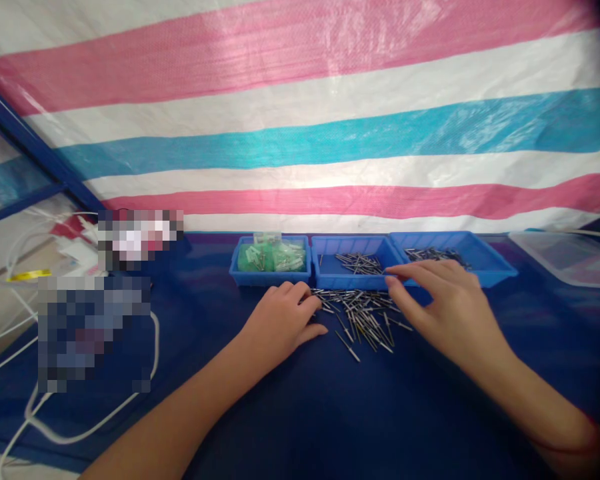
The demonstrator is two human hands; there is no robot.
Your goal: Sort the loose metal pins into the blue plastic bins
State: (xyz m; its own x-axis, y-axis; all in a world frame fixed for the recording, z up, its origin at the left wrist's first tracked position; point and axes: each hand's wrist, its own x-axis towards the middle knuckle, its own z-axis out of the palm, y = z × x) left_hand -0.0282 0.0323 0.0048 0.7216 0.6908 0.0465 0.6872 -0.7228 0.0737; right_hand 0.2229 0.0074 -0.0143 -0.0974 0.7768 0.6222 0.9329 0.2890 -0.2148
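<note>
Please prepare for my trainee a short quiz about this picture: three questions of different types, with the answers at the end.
1. True or false: a loose pile of metal pins lies on the blue table in front of the middle tray.
2. Which tray holds the green packets? A) left; B) middle; C) right.
3. Fill in the gap: the ____ hand is nearer to the green packets.

Key:
1. True.
2. A, the left tray.
3. Left: the left hand is nearer than the right hand.
</note>
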